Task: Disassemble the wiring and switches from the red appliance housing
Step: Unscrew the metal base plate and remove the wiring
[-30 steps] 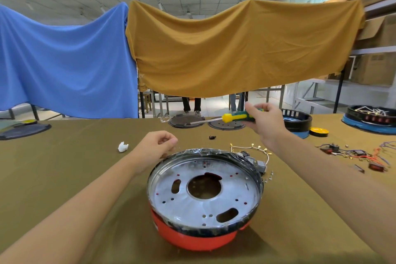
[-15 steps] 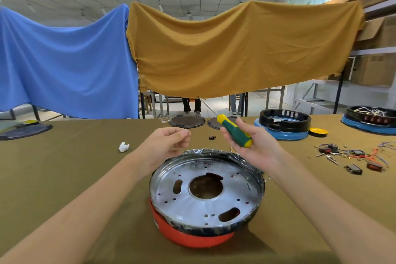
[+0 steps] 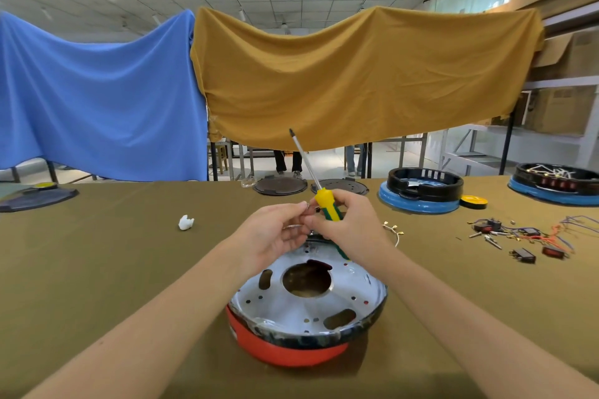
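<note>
Above the far rim of the housing, the two hands meet fingertip to fingertip: the right hand (image 3: 348, 223) curls round the yellow-and-green handle of a screwdriver (image 3: 324, 199), its shaft tilted up and away to the left with the tip in the air, while the left hand (image 3: 274, 235) pinches something small and metallic against the right fingers; what it is cannot be told, as it is too small and half hidden. By my reading a small fastener or terminal is being passed or sorted between the fingers, a pause between loosening steps, since the driver's tip is off the work. Just below and nearer than the fingers sits the red appliance housing (image 3: 291, 350), its shiny metal plate (image 3: 308, 304) facing up with a round hole in the middle and several slots; the hands hover over its far edge, apart from it. A next move would likely call for setting the small piece down and turning the driver tip downward. To the right of the hands lies a loose white wire with terminals (image 3: 393, 230) on the olive table (image 3: 97, 253), and further right a heap of removed switches and wiring (image 3: 522, 236).
</note>
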